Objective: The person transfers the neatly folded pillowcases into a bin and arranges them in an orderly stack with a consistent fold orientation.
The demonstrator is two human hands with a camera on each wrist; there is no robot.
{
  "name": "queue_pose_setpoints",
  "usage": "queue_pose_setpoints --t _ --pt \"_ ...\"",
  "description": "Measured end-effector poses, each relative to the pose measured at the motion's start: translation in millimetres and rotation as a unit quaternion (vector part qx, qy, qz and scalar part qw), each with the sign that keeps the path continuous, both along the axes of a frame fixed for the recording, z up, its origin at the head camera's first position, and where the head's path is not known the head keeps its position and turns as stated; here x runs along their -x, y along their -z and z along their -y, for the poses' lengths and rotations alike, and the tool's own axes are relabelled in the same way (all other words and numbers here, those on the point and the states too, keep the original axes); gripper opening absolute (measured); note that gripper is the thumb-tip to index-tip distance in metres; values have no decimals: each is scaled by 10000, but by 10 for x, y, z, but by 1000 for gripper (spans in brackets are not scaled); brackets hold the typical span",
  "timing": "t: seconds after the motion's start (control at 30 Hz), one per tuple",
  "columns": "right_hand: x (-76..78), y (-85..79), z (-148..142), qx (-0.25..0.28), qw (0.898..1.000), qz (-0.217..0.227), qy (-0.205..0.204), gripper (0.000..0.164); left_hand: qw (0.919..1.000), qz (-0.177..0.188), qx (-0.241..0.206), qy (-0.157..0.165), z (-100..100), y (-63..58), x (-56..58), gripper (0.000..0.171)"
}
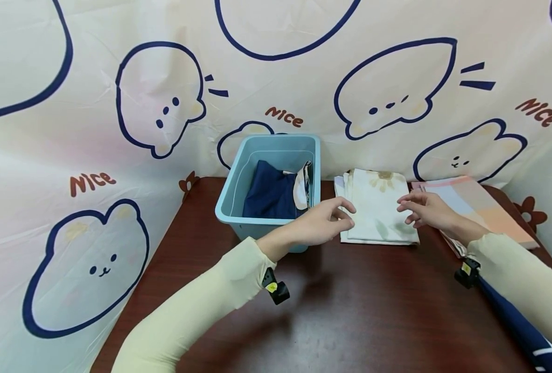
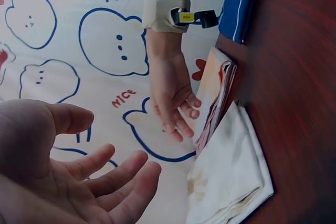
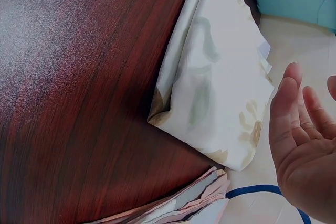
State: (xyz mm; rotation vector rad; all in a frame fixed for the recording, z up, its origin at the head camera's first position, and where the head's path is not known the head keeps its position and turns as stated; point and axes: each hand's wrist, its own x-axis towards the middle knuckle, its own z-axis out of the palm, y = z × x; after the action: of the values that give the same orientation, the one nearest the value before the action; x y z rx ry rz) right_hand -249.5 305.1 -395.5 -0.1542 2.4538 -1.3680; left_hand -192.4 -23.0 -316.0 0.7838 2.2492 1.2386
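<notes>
You have two hands out over one table (image 1: 359, 311), and both are empty: the left hand (image 1: 323, 220) and the right hand (image 1: 426, 207) have their fingers loosely bent, thumbs apart from them, pinching nothing. Between and beneath them lies one white cloth (image 1: 378, 207), the nearest thing to both; the wrist views show each hand clear of it. To its right lies one pastel cloth (image 1: 485, 207), and farther along, partly behind your right sleeve, one striped cloth (image 1: 509, 316). One bin (image 1: 238, 181) stands left of the white cloth, holding a navy cloth (image 1: 271, 191) with a patterned part at its right; you cannot tell from here whether that is one piece or more. Two sleeves and two wrist cameras (image 1: 276, 287) complete the count.

The white cloth is folded flat into layers, roughly rectangular, printed with a tan flower and soft green leaves. The pastel one is a longer folded stack in pink, pale blue and orange, its layered edges showing. The striped one is dark blue with white lines. The bin is smooth light blue, apparently plastic, squarish with rounded corners and a thick rim.

The table is glossy reddish-brown with a wood grain. Around it hangs a pale, creased sheet (image 1: 94, 77) printed with blue-outlined faces, "Nice" lettering and red-brown flowers.
</notes>
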Motion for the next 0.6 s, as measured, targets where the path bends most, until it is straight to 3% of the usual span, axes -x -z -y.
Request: queue_pose_setpoints --t 0.33,0.6 --pt "45 111 -46 -125 9996 216 -118 53 9988 385 265 -112 -182 222 -18 31" --pt "62 178 -92 -295 9995 119 -20 54 9977 437 431 -274 -260 410 40 32"
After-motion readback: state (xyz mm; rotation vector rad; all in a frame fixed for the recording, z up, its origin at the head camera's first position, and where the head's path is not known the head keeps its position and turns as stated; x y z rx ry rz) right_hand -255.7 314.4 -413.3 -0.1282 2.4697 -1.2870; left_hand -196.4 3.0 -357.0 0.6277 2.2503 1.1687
